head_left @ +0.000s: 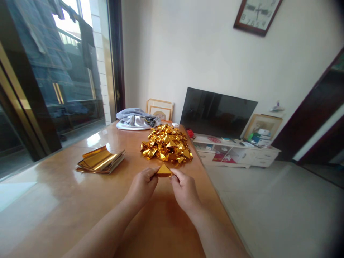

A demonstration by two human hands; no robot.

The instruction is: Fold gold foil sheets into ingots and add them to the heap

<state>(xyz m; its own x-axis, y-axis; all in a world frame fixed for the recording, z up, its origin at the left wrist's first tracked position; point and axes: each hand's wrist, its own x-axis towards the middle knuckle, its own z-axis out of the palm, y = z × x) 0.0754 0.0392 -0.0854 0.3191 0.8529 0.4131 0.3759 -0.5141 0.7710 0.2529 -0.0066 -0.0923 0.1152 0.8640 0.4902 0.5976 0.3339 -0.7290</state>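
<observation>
Between my two hands is a small folded piece of gold foil paper [164, 171], with a triangular top. My left hand [144, 184] pinches its left corner between thumb and fingers. At the right corner, my right hand [184, 186] grips it the same way. Just beyond the hands lies a heap of folded gold foil pieces [168, 144]. A stack of gold foil sheets [100, 160], its top ones curling up, rests to the left of the heap.
The glossy wooden table [80, 208] has its right edge close to my right arm. Grey cloth [134, 120] and picture frames [160, 107] are at the far end. Beyond the table stand a television [217, 113] and a low white cabinet [239, 154].
</observation>
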